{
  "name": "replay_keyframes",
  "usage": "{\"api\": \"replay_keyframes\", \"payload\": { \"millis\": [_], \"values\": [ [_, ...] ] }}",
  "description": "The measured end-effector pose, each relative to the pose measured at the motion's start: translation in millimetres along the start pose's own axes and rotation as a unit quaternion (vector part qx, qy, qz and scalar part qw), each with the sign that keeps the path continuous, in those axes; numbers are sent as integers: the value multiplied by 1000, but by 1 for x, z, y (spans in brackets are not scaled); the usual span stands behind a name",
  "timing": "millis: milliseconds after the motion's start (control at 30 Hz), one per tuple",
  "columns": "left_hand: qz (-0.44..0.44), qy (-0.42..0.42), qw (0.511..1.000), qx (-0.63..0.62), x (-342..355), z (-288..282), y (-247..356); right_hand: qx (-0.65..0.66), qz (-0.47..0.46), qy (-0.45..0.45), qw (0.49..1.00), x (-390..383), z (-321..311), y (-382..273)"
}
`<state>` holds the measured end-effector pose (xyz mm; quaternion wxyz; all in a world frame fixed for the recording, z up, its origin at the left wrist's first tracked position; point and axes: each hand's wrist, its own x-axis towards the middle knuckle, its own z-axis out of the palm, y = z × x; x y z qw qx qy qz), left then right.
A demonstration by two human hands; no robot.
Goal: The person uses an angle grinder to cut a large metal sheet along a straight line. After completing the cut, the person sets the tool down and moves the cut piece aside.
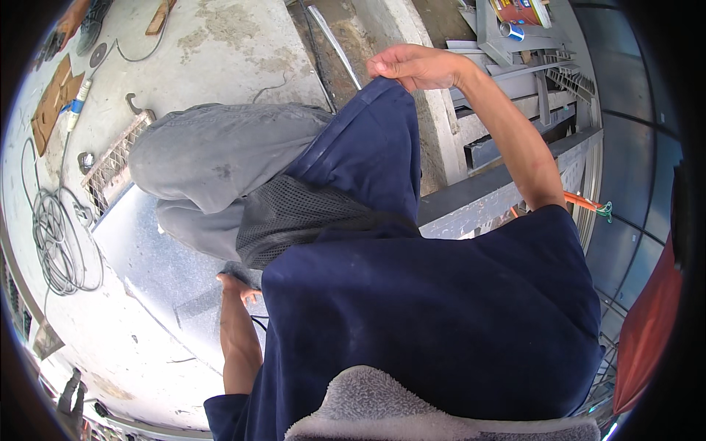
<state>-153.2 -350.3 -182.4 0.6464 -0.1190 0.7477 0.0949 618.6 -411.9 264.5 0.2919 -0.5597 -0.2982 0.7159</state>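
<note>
My right hand point(413, 66) is closed in a pinch on the hem of my navy shirt point(375, 140), pulling the cloth out over my lap. Below the raised hem shows a black mesh cloth point(294, 220) across my hip. My bent legs in grey trousers point(228, 147) point to the left. Down beside my hip, my left hand point(239, 285) is lowered near a grey speckled panel point(165, 250), thumb and fingers apart. Part of that hand is hidden by my clothes, and whether it touches the panel I cannot tell.
A coiled cable point(55, 242) and brown cardboard point(55, 110) lie on the pale floor at left, near a metal grate point(114, 158). Metal strips point(529, 70) and a paint bucket point(518, 13) are at upper right. Another person's hand point(72, 22) shows at upper left.
</note>
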Motion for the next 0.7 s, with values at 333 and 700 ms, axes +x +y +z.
{"api": "replay_keyframes", "payload": {
  "millis": [333,700],
  "values": [
    [4,1,1000,2,19,-4,1,-82,6,-20,996,-5,1,-8],
    [-24,-33,999,-20,9,9,4,-113,-33,-90,989,0,-3,-12]
  ]
}}
